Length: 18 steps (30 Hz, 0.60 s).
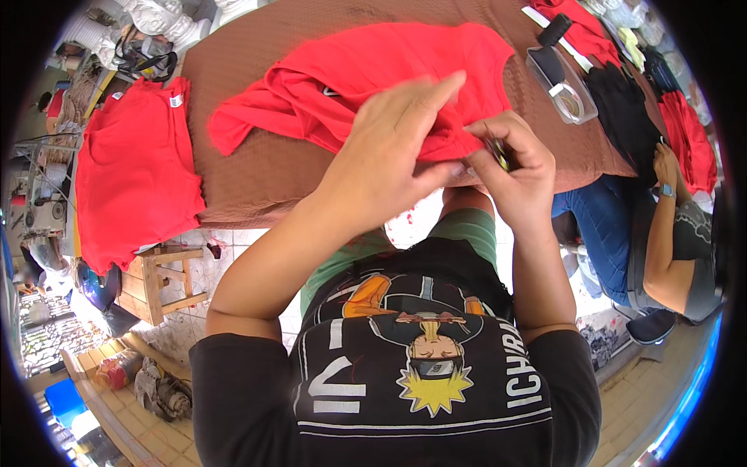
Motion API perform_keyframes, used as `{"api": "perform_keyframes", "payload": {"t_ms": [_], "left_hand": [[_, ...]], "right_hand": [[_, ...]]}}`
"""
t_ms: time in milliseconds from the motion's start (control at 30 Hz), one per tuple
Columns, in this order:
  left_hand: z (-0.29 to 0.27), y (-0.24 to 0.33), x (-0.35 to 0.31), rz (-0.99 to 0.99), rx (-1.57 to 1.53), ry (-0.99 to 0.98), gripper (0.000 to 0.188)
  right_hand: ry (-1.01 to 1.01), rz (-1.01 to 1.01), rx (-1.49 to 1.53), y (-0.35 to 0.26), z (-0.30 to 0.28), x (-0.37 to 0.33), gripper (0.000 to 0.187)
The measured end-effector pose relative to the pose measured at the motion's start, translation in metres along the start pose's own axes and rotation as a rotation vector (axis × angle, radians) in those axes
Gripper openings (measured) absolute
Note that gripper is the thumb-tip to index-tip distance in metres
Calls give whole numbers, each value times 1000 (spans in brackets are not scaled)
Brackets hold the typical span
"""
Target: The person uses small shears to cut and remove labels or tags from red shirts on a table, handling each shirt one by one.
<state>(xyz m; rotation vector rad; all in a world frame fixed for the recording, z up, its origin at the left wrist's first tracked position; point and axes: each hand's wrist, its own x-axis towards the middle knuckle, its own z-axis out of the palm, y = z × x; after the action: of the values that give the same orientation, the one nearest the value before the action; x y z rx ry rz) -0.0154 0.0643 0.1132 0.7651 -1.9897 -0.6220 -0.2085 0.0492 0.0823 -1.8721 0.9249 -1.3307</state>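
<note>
A red garment (pixel 389 66) lies spread and rumpled on the brown-covered table (pixel 233 183) in front of me, its near edge lifted between my hands. My left hand (pixel 381 152) is over that edge, its fingers stretched out and its thumb apart below the cloth; the hand is slightly blurred. My right hand (pixel 517 167) is closed, with thumb and index finger at the garment's edge. Tucked in its curled fingers is a small dark and yellow tool (pixel 498 154) that looks like thread snips, mostly hidden by the fingers.
More red garments (pixel 136 179) hang over the table's left side, above a wooden stool (pixel 159 284). A clear plastic box (pixel 562 86) with a tape roll and a black thread spool (pixel 554 29) sit at right. Beyond them, a co-worker (pixel 669 226) handles black cloth (pixel 622 109).
</note>
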Motion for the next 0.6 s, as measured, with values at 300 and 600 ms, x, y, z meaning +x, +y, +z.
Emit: {"api": "perform_keyframes", "payload": {"t_ms": [300, 600], "left_hand": [[-55, -7, -1, -123, -364, 708, 12], [-71, -101, -17, -675, 138, 484, 21]], "right_hand": [[44, 193, -247, 36, -61, -1, 18], [96, 332, -132, 57, -84, 50, 20]]}}
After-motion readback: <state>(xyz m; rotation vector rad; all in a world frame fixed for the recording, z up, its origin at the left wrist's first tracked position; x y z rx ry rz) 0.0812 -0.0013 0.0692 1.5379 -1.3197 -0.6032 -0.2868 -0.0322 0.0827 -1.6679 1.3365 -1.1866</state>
